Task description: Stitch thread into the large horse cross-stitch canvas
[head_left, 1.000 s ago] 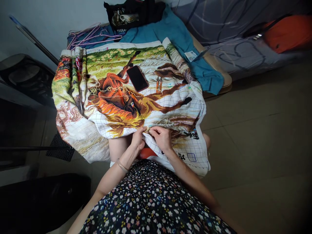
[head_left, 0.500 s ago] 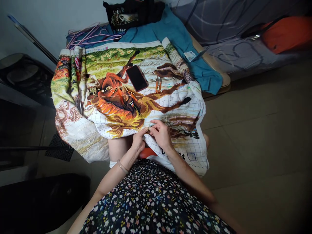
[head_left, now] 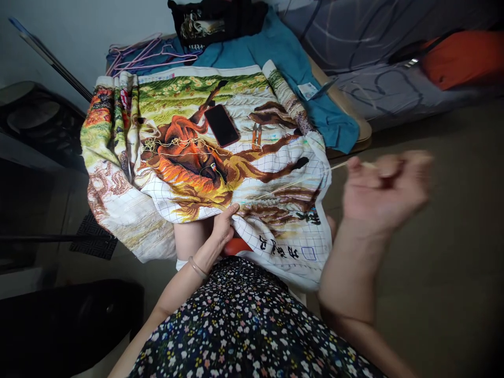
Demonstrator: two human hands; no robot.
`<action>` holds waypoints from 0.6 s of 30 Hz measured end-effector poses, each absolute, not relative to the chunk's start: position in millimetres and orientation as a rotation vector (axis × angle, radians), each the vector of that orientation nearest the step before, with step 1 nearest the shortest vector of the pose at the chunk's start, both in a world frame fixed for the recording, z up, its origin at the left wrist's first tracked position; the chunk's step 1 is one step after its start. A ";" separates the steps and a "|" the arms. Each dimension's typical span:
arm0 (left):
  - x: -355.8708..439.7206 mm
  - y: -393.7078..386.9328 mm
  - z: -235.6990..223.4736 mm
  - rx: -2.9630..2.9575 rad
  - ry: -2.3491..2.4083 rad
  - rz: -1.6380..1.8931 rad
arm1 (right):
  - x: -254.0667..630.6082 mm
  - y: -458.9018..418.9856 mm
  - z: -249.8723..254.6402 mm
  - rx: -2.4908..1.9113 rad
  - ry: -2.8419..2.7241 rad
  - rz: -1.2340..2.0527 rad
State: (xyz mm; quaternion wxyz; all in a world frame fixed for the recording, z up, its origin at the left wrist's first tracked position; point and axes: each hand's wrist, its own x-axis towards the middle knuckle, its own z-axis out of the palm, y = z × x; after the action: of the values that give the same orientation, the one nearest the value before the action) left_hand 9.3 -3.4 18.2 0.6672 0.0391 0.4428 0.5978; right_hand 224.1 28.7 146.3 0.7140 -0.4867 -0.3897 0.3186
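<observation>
A large cross-stitch cloth (head_left: 252,233) with a horse picture and a printed grid lies across my lap and the low surface beyond. My left hand (head_left: 222,228) pinches its near folded edge, thumb on top. Well off to the right, my right hand (head_left: 388,191), blurred, is closed on a pale thread (head_left: 293,184) that stretches taut from near my left thumb. Any needle is too blurred to make out. On the cloth lie a dark phone (head_left: 222,125), orange-handled thread snips (head_left: 256,137) and a loose tangle of yellow thread (head_left: 185,144).
Rolled ends of cloth (head_left: 98,121) bulge at the left. Behind are pink hangers (head_left: 151,58), a black bag (head_left: 216,23) and a teal sheet (head_left: 252,50). An orange bag (head_left: 464,59) rests at the far right, above the tiled floor (head_left: 441,262).
My right hand has swung from beside my left thumb out to the right, drawing the thread long and straight. My left hand keeps its pinch on the cloth.
</observation>
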 end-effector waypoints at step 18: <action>11.7 -2.3 24.8 0.100 1.014 1.336 | 133.1 -9.1 41.0 -1.477 -1.534 1.111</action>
State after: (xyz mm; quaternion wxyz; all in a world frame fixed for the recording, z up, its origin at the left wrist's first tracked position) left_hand 11.7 -2.3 24.8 0.6673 0.0441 0.4495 0.5921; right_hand 133.1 -9.1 41.0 0.3614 -0.5734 -0.5956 0.4312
